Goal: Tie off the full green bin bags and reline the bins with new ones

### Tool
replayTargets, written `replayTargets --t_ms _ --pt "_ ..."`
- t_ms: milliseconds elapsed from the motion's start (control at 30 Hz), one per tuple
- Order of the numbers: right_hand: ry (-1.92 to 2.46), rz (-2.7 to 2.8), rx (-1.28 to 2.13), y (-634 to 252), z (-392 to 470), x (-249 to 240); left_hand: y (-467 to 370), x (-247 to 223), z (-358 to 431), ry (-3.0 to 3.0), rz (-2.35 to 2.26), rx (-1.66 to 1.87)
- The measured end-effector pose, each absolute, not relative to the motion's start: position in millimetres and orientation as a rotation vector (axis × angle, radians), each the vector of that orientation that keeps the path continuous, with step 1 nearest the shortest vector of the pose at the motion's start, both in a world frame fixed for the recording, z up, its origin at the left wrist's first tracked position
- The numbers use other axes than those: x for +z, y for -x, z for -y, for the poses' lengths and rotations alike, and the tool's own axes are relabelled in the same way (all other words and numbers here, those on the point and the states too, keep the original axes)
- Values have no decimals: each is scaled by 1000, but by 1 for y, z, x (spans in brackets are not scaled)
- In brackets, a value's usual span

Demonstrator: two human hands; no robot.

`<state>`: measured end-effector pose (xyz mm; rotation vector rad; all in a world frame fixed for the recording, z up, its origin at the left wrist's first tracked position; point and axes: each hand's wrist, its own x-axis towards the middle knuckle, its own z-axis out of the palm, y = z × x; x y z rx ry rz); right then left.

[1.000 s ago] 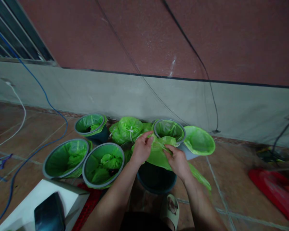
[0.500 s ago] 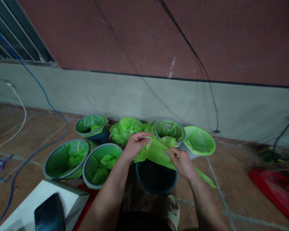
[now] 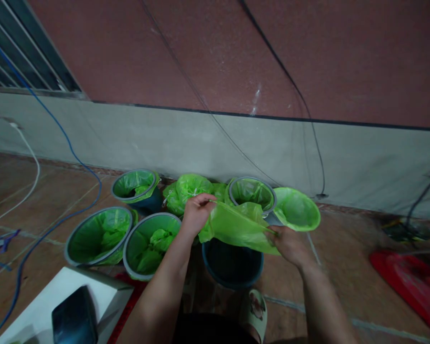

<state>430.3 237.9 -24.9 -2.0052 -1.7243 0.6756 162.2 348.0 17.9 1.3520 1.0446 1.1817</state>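
A light green plastic bag [image 3: 236,224] is stretched between my two hands. My left hand [image 3: 197,213] pinches its upper left edge, and my right hand [image 3: 288,243] grips its right end. Under the bag stands a dark bucket [image 3: 232,267] with a bare rim and a dark interior. Behind the bag is a bin with a grey rim [image 3: 252,180] and a green liner inside. To its right, a pale bin [image 3: 297,210] has a green bag folded over its rim.
Several green-lined bins [image 3: 96,239] stand on the left, near knotted green bags [image 3: 191,188] by the wall. A phone [image 3: 74,317] lies on a white box [image 3: 32,301]. A blue cable [image 3: 66,136] crosses the tiles; a red object [image 3: 404,282] lies right.
My right hand has moved right and slightly down, and my left hand a little left. The bag is now pulled wider and tauter above the dark bucket.
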Motion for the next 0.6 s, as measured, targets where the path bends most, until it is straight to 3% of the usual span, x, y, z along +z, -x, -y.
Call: replayTargets --t_ms 267,600 --pt "2562 1481 155 -500 -225 -54 -157 18 -353 -1273 -1137 1275" --pt "2453 1381 261 -496 -225 -36 -129 29 -367 -1114 -1297 1468"
